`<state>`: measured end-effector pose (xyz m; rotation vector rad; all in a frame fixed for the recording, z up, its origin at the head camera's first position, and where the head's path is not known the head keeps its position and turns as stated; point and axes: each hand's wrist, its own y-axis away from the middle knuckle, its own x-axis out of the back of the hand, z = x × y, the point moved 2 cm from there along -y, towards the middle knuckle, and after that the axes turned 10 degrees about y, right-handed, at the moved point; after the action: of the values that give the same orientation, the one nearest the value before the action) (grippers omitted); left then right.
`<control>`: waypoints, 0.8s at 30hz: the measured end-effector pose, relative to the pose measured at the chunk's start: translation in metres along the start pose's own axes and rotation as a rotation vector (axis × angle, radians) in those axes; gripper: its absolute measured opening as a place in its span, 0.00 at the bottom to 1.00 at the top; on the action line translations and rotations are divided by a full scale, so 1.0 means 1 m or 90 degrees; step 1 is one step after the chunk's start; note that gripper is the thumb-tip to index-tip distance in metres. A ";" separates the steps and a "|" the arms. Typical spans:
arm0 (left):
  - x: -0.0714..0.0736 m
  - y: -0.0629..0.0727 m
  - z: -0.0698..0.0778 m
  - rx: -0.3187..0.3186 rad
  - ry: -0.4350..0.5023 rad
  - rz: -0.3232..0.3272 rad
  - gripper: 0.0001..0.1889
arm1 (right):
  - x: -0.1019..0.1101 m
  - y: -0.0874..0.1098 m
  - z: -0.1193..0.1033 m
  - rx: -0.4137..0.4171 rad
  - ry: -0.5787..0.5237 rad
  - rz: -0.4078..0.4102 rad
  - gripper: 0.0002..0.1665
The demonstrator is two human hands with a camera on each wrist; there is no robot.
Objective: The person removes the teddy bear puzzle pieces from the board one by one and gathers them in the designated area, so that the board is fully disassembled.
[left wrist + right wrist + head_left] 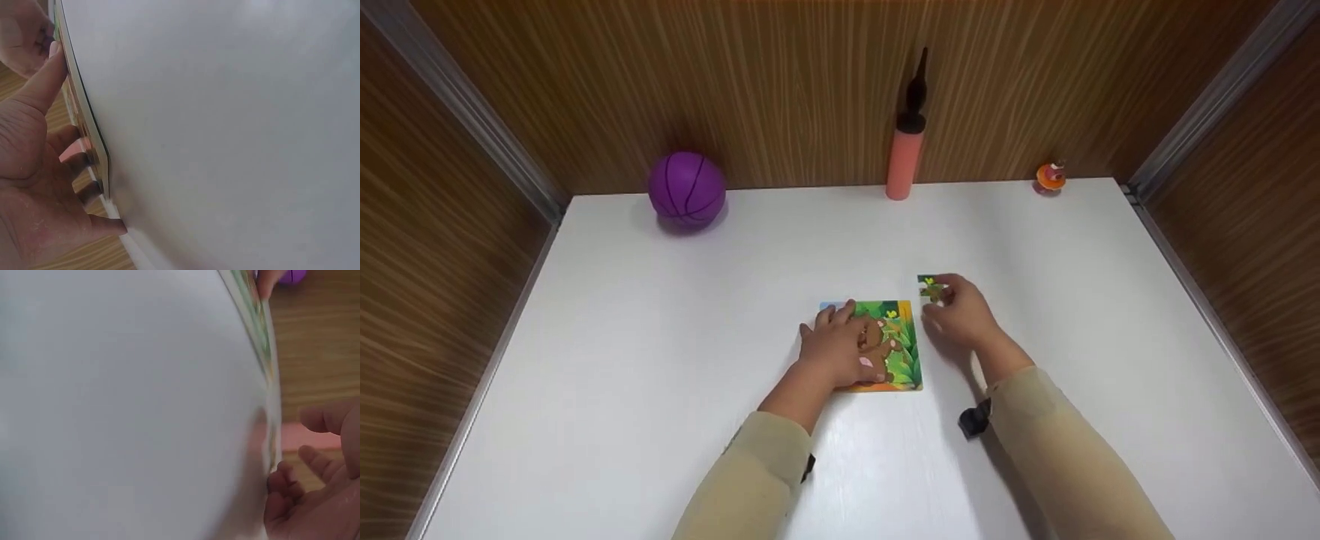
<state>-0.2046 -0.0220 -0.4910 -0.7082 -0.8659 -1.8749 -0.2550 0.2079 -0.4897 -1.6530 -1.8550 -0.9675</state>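
Note:
A square picture puzzle (911, 360) with brown animals and green leaves lies flat on the white table. My left hand (834, 349) rests on its left part with fingers spread, covering much of the picture. In the left wrist view, the left thumb (48, 79) lies along the puzzle's near side. Just right of the puzzle's upper corner is a small puzzle piece (930, 289), green and brown with a yellow spot. My right hand (966, 315) touches its right side with the fingertips. In the right wrist view, the right thumb (320, 419) stands apart, raised off the table.
At the back stand a purple ball (688, 189) on the left, a pink hand pump (905, 161) with a black nozzle, and a small orange toy figure (1050, 178) on the right. Wood-patterned panels (810, 90) enclose the table on the back and sides.

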 end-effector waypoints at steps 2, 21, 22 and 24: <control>0.000 0.000 0.000 -0.002 -0.004 0.000 0.49 | -0.005 0.007 -0.009 0.021 0.005 0.001 0.34; -0.002 0.000 -0.002 -0.019 -0.023 -0.002 0.49 | -0.047 0.019 -0.039 0.091 0.043 -0.074 0.25; -0.002 0.000 -0.002 -0.017 -0.026 -0.003 0.49 | -0.047 0.019 -0.039 0.087 0.048 -0.073 0.25; -0.001 0.001 -0.002 -0.013 -0.032 -0.005 0.50 | -0.047 0.019 -0.041 0.080 0.057 -0.070 0.23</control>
<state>-0.2032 -0.0233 -0.4926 -0.7689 -0.8845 -1.8824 -0.2330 0.1464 -0.4950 -1.4244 -1.9219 -0.9335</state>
